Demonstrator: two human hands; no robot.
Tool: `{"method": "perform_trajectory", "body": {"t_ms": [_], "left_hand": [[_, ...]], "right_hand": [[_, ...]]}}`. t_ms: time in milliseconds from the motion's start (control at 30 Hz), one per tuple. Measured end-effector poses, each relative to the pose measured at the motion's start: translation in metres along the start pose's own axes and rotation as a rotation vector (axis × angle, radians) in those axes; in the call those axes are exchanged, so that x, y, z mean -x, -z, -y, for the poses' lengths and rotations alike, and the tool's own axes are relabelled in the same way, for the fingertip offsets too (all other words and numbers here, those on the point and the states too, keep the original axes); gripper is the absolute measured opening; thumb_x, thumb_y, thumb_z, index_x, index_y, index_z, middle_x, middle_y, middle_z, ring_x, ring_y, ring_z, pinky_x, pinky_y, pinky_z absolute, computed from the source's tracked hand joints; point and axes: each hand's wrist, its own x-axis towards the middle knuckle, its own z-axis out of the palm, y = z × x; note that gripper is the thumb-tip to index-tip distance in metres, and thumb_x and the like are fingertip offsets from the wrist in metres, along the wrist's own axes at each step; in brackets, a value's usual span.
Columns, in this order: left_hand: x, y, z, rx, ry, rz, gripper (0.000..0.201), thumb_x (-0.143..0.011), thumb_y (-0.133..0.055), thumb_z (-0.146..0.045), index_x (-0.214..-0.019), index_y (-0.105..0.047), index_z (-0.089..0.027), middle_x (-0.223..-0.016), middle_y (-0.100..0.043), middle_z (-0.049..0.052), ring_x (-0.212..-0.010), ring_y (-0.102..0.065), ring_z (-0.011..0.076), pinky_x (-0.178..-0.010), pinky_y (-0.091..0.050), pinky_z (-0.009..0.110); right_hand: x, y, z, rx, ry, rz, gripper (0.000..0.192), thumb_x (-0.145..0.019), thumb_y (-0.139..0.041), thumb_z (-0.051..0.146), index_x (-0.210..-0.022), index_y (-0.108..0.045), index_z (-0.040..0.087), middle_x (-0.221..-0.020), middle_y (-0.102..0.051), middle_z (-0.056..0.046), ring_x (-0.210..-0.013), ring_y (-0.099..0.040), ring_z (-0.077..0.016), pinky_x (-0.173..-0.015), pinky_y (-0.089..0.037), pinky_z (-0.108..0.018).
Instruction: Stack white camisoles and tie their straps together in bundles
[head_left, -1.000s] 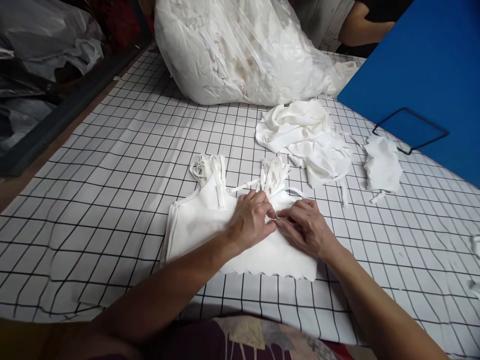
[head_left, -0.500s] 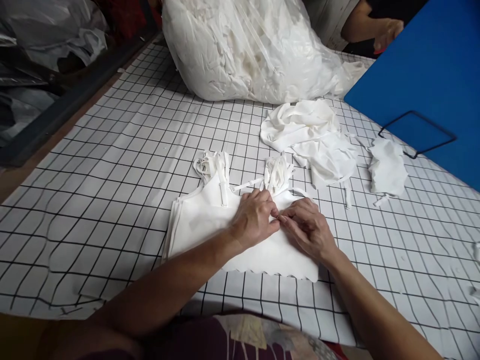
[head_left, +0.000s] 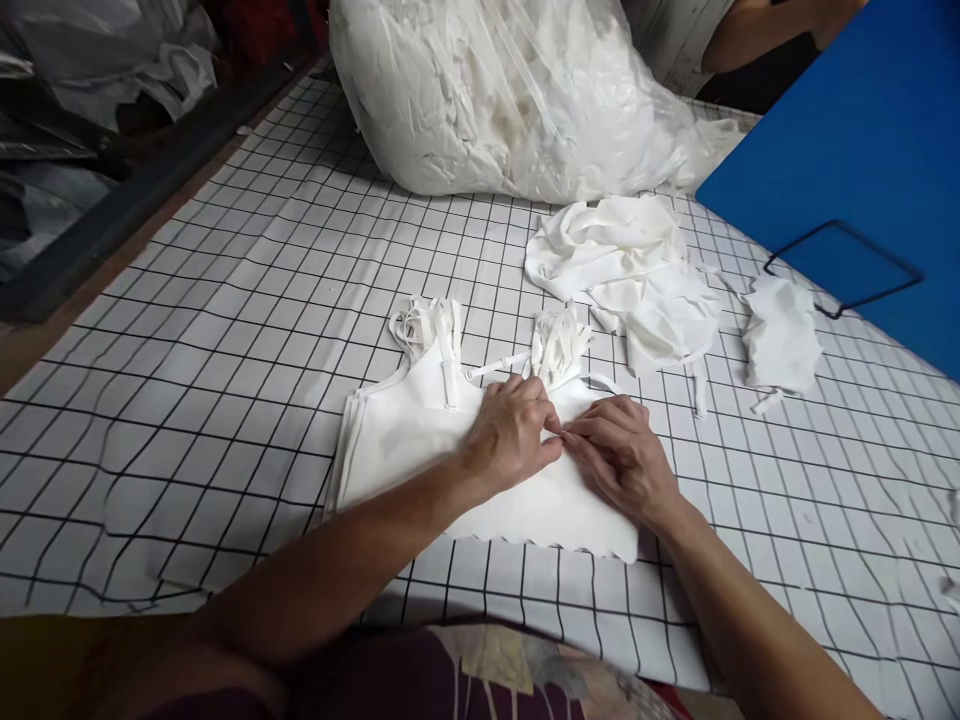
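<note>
White cloth garments, in a layered stack [head_left: 405,440], lie flat in front of you on the black-and-white checked cover [head_left: 225,380], the scalloped hem on your side. Your left hand [head_left: 517,430] rests over the middle of the stack, and your right hand [head_left: 622,455] over its right part. Thumb and forefinger of each pinch at a thin white bit [head_left: 553,434] just above the stack's top layer; it is too small for you to tell thread from fabric. Your other fingers are curled and bunched close together. Two bundles of looped straps, a left one [head_left: 424,325] and a right one [head_left: 559,345], stick out from the stack's far edge. Beyond the stack to the right you have crumpled white fabric [head_left: 630,270], with a smaller white piece [head_left: 782,335] farther right. Behind the stack, well apart, sits a stuffed clear plastic bag [head_left: 517,100].
</note>
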Motion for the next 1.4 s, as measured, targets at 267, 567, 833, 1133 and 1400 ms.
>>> {"method": "perform_trajectory", "body": {"t_ms": [267, 567, 833, 1133, 1400], "left_hand": [[0.0, 0.001, -0.001, -0.017, 0.003, -0.001, 0.005, -0.076, -0.072, -0.019, -0.077, -0.068, -0.017, -0.088, -0.06, 0.002, -0.091, -0.055, 0.021, -0.081, -0.042, 0.037], [0.0, 0.004, -0.001, -0.019, -0.006, 0.036, 0.014, -0.079, -0.076, -0.025, -0.08, -0.064, -0.018, -0.092, -0.06, 0.003, -0.093, -0.054, 0.0218, -0.083, -0.042, 0.038], [0.0, 0.003, 0.001, 0.009, 0.005, 0.009, 0.027, -0.075, -0.077, -0.021, -0.085, -0.053, -0.019, -0.091, -0.059, 0.001, -0.088, -0.052, 0.0211, -0.08, -0.044, 0.038], [0.0, 0.006, -0.001, 0.039, 0.016, 0.013, 0.032, -0.075, -0.076, -0.017, -0.09, -0.048, -0.021, -0.09, -0.058, 0.002, -0.088, -0.055, 0.0229, -0.081, -0.046, 0.042], [-0.001, 0.006, 0.003, 0.026, 0.002, 0.013, 0.028, -0.076, -0.075, -0.021, -0.087, -0.05, -0.023, -0.089, -0.06, 0.002, -0.087, -0.057, 0.0227, -0.081, -0.047, 0.042]], "right_hand": [[-0.023, 0.025, -0.004, 0.251, 0.231, 0.313, 0.017, -0.098, -0.05, 0.016, -0.099, -0.066, 0.022, -0.079, -0.064, -0.002, -0.088, -0.052, -0.0208, -0.089, -0.03, -0.042], [-0.066, 0.055, -0.017, 0.323, 0.297, 0.693, 0.009, -0.093, -0.057, 0.024, -0.092, -0.066, 0.021, -0.071, -0.065, -0.001, -0.071, -0.055, -0.0177, -0.081, -0.031, -0.038], [-0.129, 0.066, -0.051, 0.373, 0.248, 0.229, 0.012, -0.093, -0.056, 0.025, -0.094, -0.066, 0.021, -0.088, -0.069, -0.005, -0.088, -0.056, -0.0224, -0.082, -0.029, -0.038], [-0.14, 0.017, -0.1, -0.204, -0.153, -0.18, 0.045, -0.08, -0.069, 0.058, -0.066, -0.053, 0.018, -0.058, -0.051, 0.003, -0.056, -0.044, -0.011, -0.054, -0.033, -0.025], [-0.132, 0.018, -0.117, -0.488, -0.416, 0.243, 0.027, -0.069, -0.076, 0.029, -0.091, -0.065, 0.017, -0.078, -0.071, -0.003, -0.067, -0.064, -0.0154, -0.061, -0.052, -0.026]]}}
